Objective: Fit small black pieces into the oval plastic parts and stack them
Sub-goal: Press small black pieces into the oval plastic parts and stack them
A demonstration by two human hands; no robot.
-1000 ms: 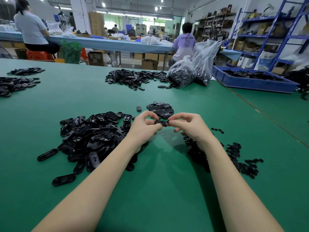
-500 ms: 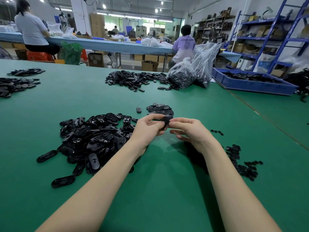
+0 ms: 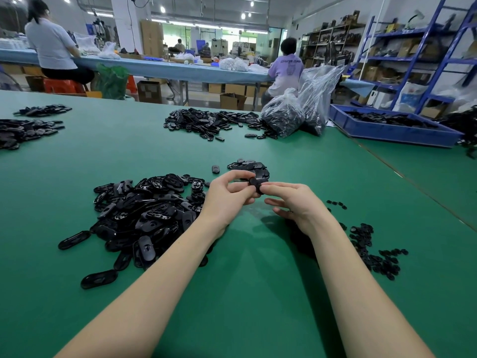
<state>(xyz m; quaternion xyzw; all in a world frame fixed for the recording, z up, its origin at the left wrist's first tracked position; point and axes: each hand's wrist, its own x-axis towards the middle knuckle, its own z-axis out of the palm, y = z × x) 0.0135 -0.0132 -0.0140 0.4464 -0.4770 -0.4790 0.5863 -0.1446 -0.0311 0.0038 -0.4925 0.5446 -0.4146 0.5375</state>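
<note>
Head view shows us mid-cycle, with most of the job ahead. Our left hand (image 3: 227,195) pinches an oval part (image 3: 258,182) between thumb and fingertips, raised above the desk (image 3: 258,293); our right hand (image 3: 294,202) meets it from the other side, its forefinger stretched out against the part's edge and the lower fingers loosely curled. We judge this to be the pressing-in step on one part, or the moment just after it. Just beyond the hands lies a small stack (image 3: 249,167) of ovals, which looks like the finished lot, and it is low. To the left sprawls a big pile (image 3: 144,218) of loose ovals, seemingly not yet fitted, and to the right, partly under our forearm, a scatter of small pieces (image 3: 371,251). So a few are done and very many are left. We cannot see whether a small piece is seated in the held part: black on black, and the fingers cover its middle. Whether the right hand truly grips or only pushes is also unclear. How many ovals are in the stack cannot be counted.
</note>
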